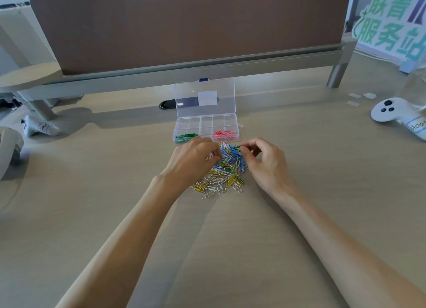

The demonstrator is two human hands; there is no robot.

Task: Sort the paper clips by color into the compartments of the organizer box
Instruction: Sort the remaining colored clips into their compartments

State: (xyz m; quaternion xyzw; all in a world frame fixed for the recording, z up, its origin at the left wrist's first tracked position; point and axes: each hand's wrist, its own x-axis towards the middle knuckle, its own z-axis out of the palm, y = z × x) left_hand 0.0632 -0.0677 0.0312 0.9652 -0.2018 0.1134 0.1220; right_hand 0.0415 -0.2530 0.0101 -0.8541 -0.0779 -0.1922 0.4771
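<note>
From the head camera, a mixed pile of paper clips (pixel 224 172) (blue, yellow, green, white and silver) lies on the worktop (pixel 92 192), just in front of the clear organizer box (pixel 205 122), whose lid (pixel 205 98) stands open. Green clips (pixel 185 136) fill the box's near-left compartment and pink clips (pixel 224 134) a near-right one. The right hand (pixel 265 162) pinches a green clip (pixel 236 148) between thumb and forefinger at the pile's far edge. The left hand (pixel 196 156) curls its fingers into the pile's left side; whether it grips a clip I cannot tell. A white controller (pixel 391 111) lies well apart at the right.
</note>
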